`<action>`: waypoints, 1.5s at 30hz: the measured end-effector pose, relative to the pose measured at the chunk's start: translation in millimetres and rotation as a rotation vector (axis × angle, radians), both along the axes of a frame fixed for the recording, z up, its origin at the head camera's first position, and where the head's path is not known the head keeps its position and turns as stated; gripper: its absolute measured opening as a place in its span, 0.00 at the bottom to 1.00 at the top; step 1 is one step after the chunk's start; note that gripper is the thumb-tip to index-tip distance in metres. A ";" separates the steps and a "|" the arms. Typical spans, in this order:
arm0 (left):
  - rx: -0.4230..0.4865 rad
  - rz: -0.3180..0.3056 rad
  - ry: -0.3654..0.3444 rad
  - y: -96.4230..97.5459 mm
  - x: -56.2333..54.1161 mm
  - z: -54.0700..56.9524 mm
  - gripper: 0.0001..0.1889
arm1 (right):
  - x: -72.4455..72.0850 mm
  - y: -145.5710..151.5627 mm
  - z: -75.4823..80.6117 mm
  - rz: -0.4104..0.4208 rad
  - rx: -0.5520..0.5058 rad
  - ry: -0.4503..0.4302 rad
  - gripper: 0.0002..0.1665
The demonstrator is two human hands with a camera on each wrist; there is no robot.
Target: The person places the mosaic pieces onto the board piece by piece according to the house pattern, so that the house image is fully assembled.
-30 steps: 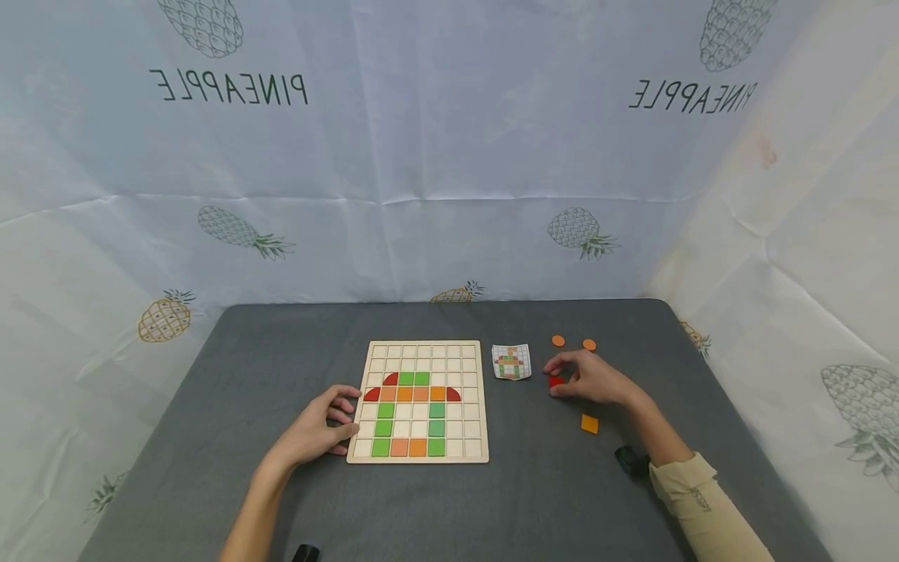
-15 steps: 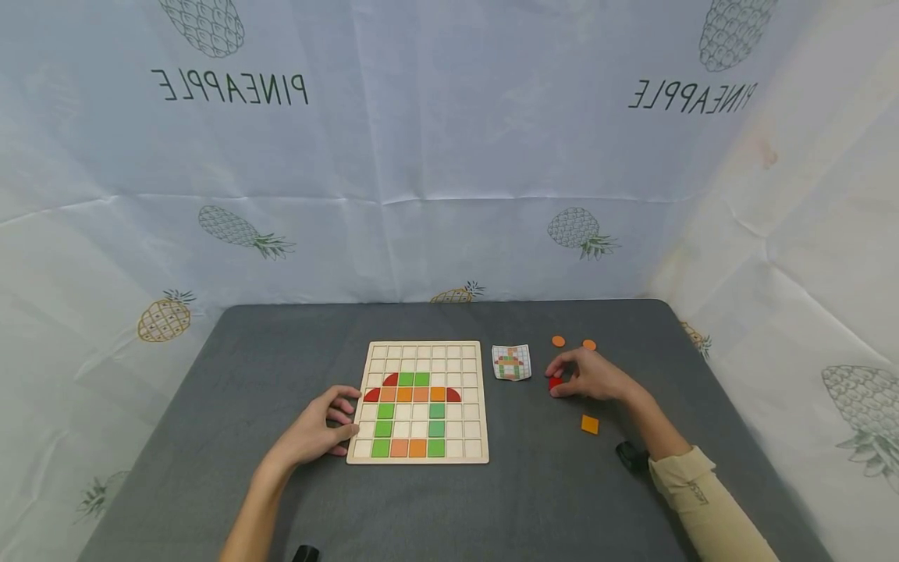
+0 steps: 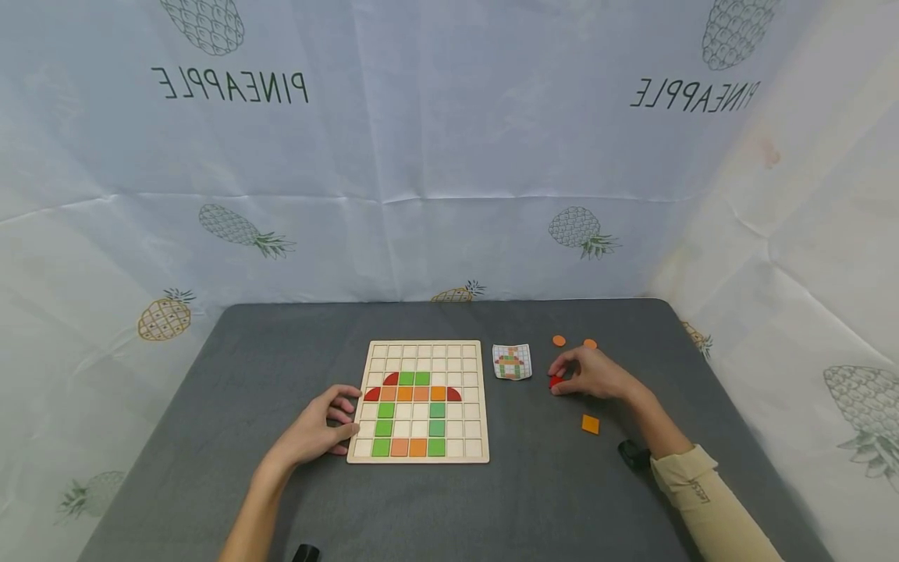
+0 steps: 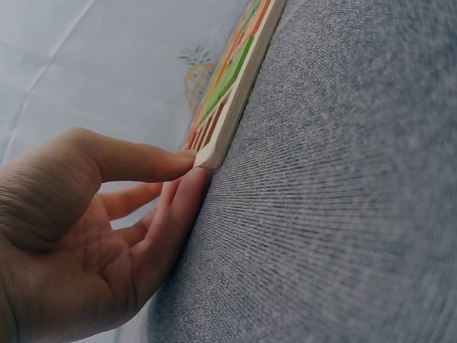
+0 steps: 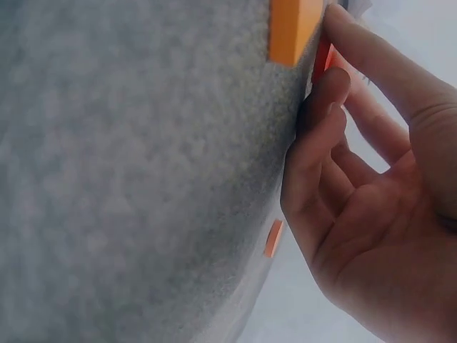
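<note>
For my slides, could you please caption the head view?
Left hand steadies the wooden grid board while the right hand pinches a red piece on the grey table.

Mirrored "PINEAPPLE" on backdrop cloth (image 3: 449,156)

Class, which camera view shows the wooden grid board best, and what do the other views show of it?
The head view: the whole wooden grid board lies flat, its green, orange and red tiles readable. The left wrist view shows only its edge and a corner, touched by the left hand. The right wrist view does not show it.
</note>
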State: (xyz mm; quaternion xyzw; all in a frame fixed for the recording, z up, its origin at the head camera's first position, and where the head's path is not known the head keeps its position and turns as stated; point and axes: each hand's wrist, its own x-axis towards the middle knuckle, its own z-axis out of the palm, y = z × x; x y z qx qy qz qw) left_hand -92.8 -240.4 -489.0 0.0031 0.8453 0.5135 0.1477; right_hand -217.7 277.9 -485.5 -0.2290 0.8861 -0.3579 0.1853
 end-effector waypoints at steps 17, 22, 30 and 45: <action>-0.013 -0.012 0.019 -0.5 0.3 -0.7 0.32 | 3.3 3.0 1.4 0.006 0.030 0.058 0.14; -0.012 -0.012 0.014 0.2 0.7 0.4 0.32 | 4.4 1.9 4.3 0.001 0.005 0.080 0.14; -0.003 -0.004 0.009 1.2 0.8 1.2 0.32 | 3.8 -9.8 15.9 -0.005 -0.044 0.112 0.15; -0.009 0.011 -0.006 1.3 0.9 0.4 0.31 | -0.8 -70.9 38.7 0.071 -0.141 0.133 0.16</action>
